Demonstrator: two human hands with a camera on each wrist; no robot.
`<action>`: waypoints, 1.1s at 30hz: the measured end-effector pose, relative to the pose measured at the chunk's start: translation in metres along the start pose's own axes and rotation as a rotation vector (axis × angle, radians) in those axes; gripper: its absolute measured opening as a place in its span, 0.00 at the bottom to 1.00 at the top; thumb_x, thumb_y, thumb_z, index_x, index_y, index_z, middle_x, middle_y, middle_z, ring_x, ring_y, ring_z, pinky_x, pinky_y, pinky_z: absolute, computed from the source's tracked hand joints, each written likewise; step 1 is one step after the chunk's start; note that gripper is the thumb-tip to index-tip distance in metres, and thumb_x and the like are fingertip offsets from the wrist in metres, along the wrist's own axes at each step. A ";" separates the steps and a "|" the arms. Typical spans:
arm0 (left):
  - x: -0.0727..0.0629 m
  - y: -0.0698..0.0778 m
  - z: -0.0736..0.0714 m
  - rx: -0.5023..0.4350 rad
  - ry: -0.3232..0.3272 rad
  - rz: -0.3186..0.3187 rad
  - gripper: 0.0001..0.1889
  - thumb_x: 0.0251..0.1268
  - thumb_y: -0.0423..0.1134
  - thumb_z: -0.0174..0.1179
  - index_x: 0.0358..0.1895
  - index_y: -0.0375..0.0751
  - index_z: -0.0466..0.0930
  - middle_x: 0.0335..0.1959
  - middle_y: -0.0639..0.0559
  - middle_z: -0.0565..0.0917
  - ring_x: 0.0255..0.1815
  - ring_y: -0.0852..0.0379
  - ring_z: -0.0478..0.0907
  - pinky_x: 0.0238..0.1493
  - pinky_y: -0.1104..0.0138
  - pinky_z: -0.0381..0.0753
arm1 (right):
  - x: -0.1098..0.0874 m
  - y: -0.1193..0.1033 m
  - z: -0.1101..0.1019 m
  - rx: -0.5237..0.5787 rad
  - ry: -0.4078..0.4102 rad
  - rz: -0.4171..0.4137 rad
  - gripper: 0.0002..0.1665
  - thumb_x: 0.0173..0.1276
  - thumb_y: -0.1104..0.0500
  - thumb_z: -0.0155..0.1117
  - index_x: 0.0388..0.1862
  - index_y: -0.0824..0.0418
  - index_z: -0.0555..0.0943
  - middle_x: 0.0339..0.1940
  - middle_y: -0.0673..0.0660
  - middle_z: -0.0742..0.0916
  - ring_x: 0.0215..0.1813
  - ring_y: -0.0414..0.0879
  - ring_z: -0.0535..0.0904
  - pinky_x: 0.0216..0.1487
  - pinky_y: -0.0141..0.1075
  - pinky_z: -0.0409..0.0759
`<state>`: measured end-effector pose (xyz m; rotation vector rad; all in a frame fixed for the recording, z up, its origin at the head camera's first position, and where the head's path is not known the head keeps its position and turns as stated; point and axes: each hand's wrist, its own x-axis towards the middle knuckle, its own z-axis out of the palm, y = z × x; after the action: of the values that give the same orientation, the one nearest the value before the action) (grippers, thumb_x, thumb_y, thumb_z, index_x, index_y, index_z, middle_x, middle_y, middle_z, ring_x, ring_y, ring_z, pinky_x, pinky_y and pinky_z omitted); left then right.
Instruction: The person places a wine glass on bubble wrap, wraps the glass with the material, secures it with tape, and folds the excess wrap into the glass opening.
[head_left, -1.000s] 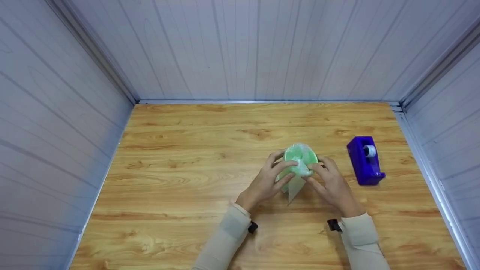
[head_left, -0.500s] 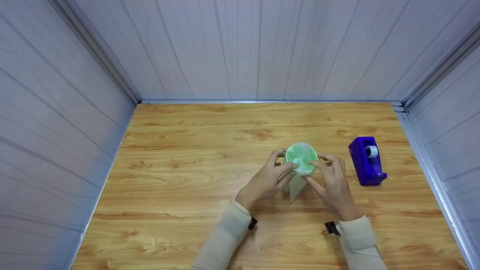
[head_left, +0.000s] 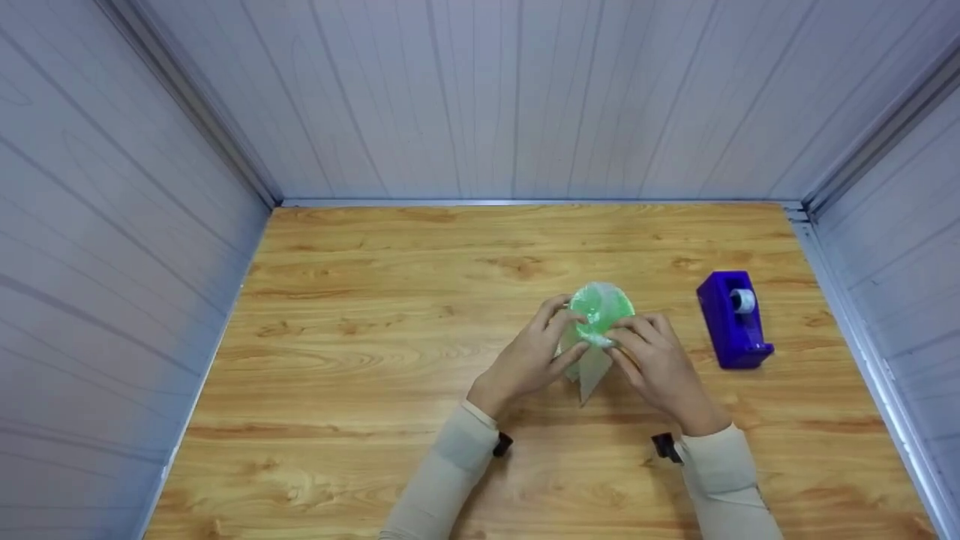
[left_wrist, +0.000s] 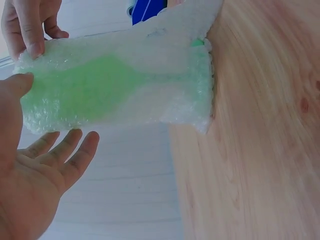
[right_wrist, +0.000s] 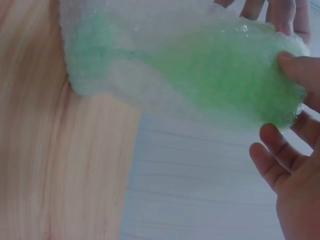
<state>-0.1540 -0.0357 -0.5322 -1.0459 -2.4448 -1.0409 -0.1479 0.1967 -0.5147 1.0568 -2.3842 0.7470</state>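
A green stemmed goblet (left_wrist: 100,87) stands upright on the table, wound in clear bubble wrap (left_wrist: 185,107); its bowl, stem and foot show through in both wrist views. The green open top (head_left: 596,304) faces up in the head view, and a pointed loose flap (head_left: 592,373) of wrap hangs down on the near side. My left hand (head_left: 525,367) holds the top from the left, thumb at the near side and fingertips along the rim. From the right, my right hand (head_left: 664,371) pinches the wrap's upper edge at the near rim between thumb and fingers.
A blue tape dispenser (head_left: 721,326) with a roll of clear tape (head_left: 742,301) stands right of the hands. Light panel walls (head_left: 480,97) enclose the wooden table (head_left: 360,300) at the back and both sides.
The wrap bulging over the near part of the opening has been flattened down to the near rim. My right fingers have moved from the right side of the rim toward its front.
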 end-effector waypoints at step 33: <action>0.022 -0.008 -0.002 0.328 -0.010 0.171 0.35 0.71 0.63 0.54 0.65 0.36 0.75 0.63 0.44 0.74 0.66 0.51 0.69 0.70 0.66 0.62 | 0.004 0.005 -0.004 -0.105 -0.034 -0.055 0.09 0.66 0.58 0.68 0.40 0.63 0.83 0.63 0.62 0.82 0.51 0.65 0.73 0.50 0.58 0.71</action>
<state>-0.1749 -0.0297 -0.5242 -1.1224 -2.3755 -0.5586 -0.1536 0.1997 -0.5104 1.0952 -2.3837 0.5826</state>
